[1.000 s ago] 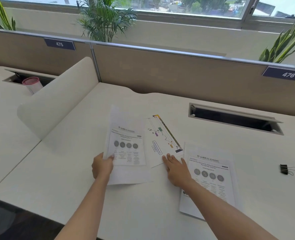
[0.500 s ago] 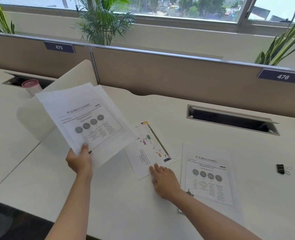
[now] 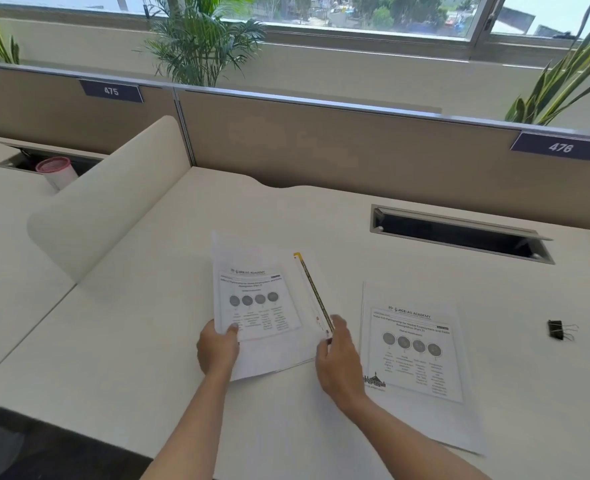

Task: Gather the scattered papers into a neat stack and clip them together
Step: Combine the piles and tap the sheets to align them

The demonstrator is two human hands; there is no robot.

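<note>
At centre frame the left hand point(image 3: 217, 348) grips the lower left corner of a printed sheet point(image 3: 259, 299), thumb on top and fingers curled beneath. The right hand point(image 3: 338, 358) sits at the pile's right edge, thumb over the lower corner of a yellow-edged sheet point(image 3: 312, 289) that shows from under the printed one. Whether it pinches that corner or only steadies it cannot be told. Just beside this hand, toward the right of the frame, a third sheet point(image 3: 414, 355) lies flat on the desk point(image 3: 148, 341), apart from the pair, its long axis running up the frame with the top leaning slightly left. Further right, well apart, the binder clip point(image 3: 558, 330) sits near the frame's edge. Both lie on the right hand's side, so that hand looks the likelier to fetch them
</note>
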